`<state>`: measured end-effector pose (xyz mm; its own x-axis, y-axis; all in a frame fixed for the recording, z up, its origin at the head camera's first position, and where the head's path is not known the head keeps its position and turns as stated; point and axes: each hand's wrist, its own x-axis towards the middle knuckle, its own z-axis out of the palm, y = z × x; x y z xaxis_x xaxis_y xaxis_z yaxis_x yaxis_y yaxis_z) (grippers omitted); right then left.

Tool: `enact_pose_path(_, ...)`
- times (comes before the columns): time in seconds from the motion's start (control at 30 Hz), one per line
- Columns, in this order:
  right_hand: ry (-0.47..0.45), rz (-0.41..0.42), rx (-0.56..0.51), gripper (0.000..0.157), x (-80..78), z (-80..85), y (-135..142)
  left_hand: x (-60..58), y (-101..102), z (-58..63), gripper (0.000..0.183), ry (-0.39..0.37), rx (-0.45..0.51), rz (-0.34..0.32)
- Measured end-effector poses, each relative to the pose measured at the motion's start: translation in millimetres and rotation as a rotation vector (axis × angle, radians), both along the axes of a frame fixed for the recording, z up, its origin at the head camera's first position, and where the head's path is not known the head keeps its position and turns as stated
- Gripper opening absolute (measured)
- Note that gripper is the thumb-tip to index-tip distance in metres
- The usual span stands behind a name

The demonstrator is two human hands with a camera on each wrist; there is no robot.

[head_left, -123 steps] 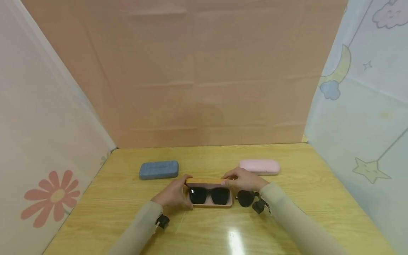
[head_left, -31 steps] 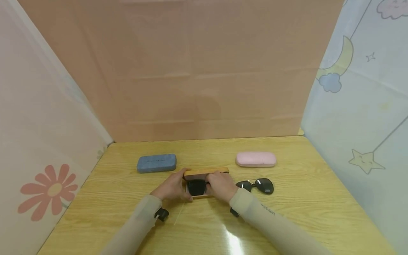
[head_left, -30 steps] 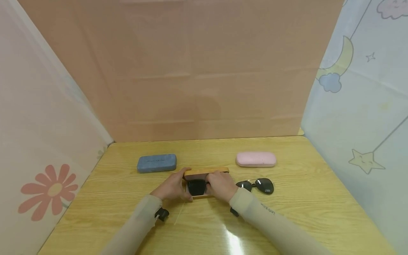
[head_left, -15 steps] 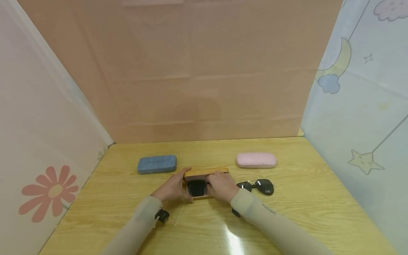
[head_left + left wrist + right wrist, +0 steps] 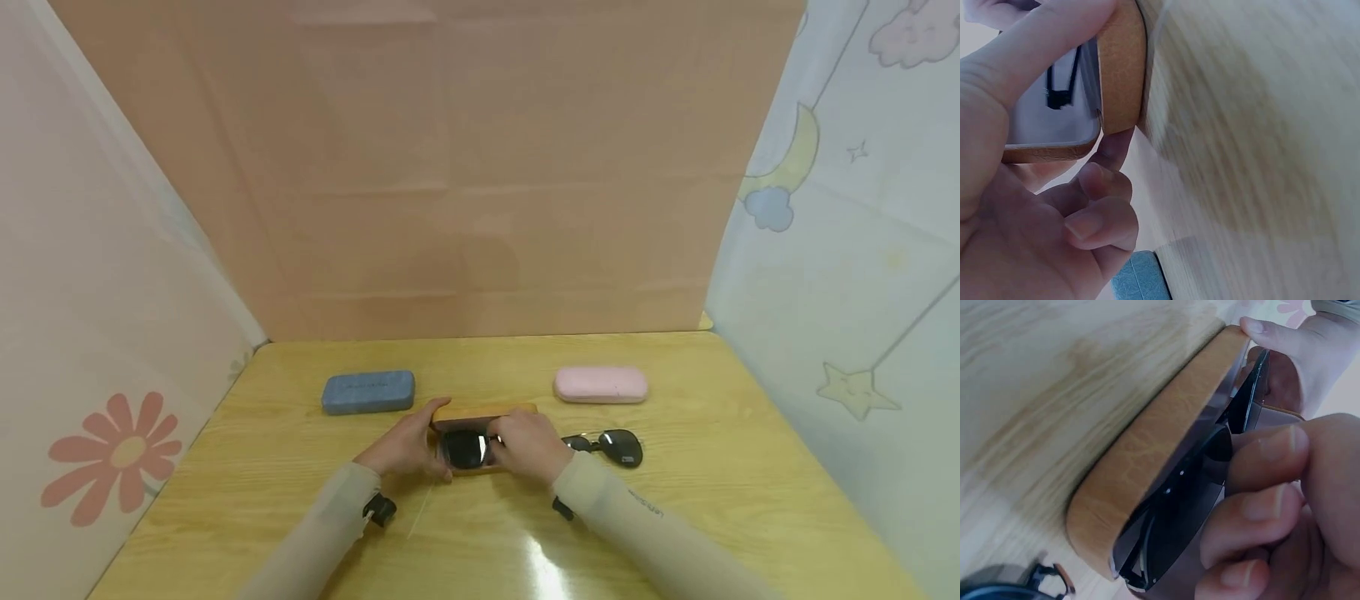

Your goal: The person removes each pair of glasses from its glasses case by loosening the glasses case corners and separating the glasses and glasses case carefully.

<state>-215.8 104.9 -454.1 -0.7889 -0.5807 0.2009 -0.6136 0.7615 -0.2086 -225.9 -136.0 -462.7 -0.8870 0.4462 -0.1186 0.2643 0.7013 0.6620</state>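
An orange-brown glasses case [image 5: 480,412] lies with its lid up in the middle of the table. Black sunglasses [image 5: 462,450] sit in it, slightly tilted, with light glinting off the visible lens. My left hand [image 5: 401,446] grips the case's left end, thumb on the front wall and fingers behind, as the left wrist view shows of the case [image 5: 1121,69]. My right hand [image 5: 531,446] reaches into the case; its curled fingers [image 5: 1266,509] pinch the sunglasses [image 5: 1175,519] around the bridge. That hand hides the other lens in the head view.
Aviator sunglasses [image 5: 621,448] lie right of the case, partly behind my right wrist. A blue glasses case [image 5: 368,392] stands shut at the back left, a pink glasses case [image 5: 601,384] shut at the back right. A brown sheet rises behind the table.
My right hand has gone from the lid's right end to the sunglasses inside the case. Over the last half second the sunglasses tilt and catch light. My left hand keeps its grip.
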Motion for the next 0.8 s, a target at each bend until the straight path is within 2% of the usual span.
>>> enact_pose_path(0.27, -0.041, 0.009, -0.008, 0.009, 11.1, 11.7, 13, -0.9, 2, 0.1, 0.124, -0.019, -0.001, 0.021)
enact_pose_path(0.4, -0.033, 0.014, -0.037, 0.01, 17.5, 15.8, 24, -1.9, 2, 0.6, 0.123, -0.011, -0.022, 0.027)
enact_pose_path(0.63, 0.015, 0.015, -0.015, 0.005, 24.6, 15.8, 43, -1.2, -1, 3.3, 0.12, -0.039, -0.01, 0.056)
enact_pose_path(0.8, -0.006, 0.027, -0.02, 0.019, 29.2, 14.5, 58, -0.4, -2, 4.7, 0.119, -0.048, -0.011, 0.058)
